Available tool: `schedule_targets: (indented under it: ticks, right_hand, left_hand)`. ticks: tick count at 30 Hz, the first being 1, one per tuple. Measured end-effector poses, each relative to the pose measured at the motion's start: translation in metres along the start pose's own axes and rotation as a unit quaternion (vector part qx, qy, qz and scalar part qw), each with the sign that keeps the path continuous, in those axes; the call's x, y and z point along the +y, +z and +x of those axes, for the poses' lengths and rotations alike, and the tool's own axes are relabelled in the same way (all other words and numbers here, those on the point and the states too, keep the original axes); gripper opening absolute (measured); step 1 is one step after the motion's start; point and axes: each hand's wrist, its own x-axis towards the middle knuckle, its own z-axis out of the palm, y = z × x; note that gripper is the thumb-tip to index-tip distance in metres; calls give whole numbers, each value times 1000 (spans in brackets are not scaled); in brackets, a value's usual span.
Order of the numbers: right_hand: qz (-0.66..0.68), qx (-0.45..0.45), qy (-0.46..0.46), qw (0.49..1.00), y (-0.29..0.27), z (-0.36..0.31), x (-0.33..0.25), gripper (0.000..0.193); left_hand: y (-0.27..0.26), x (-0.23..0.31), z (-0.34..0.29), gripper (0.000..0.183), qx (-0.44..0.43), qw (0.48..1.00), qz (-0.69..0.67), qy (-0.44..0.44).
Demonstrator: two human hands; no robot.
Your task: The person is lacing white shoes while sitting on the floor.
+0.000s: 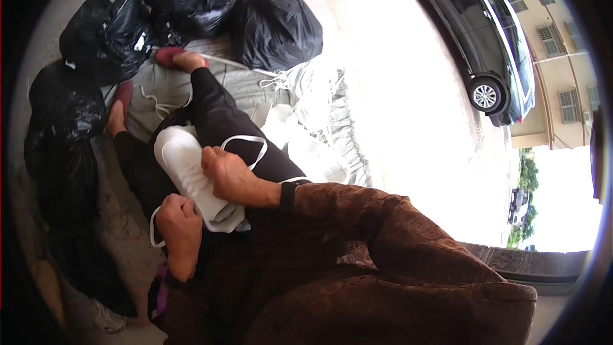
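Observation:
A white sneaker [185, 163] rests on my lap, its toe pointing away from me. Over its upper, my right hand [228, 174] is closed in a pinch, and a white shoelace [258, 142] loops out from it over my right thigh. Beside the shoe's near left edge, my left hand [179, 229] has its fingers curled together, with another length of lace [153, 229] bowing out on its left. Both sets of fingertips are partly hidden. The lace holes under my right hand cannot be made out.
Full black plastic bags [278, 29] stand in an arc ahead and to the left. More white shoes [313, 153] and loose laces lie right of my legs on a grey sheet [223, 54]. Farther right, a dark car [460, 32] is parked by a building [549, 45].

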Motion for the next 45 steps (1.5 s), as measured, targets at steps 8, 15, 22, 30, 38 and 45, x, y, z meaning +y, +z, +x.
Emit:
schedule_targets:
  ticks: [8,15,22,30,38,45]
  right_hand:
    - [-9,-11,-20,1000,7,-10,12,46]
    - [-148,-16,-95,984,0,-26,-1,40]
    - [-38,-115,-35,992,-31,28,5,23]
    - [-231,-48,-313,920,-13,1,7,19]
    - [-334,-106,-383,855,-22,7,-22,14]
    - [-201,-165,-155,953,8,-6,-32,18]
  left_hand:
    - [9,-3,-6,14,24,999,24,23]
    - [-19,57,-16,11,40,970,150,187]
    - [-29,62,6,17,12,986,125,106]
    - [-18,52,-14,31,16,985,121,123]
    - [-41,54,-12,41,8,998,-62,-16]
    - [12,-70,13,56,-7,938,-324,-125]
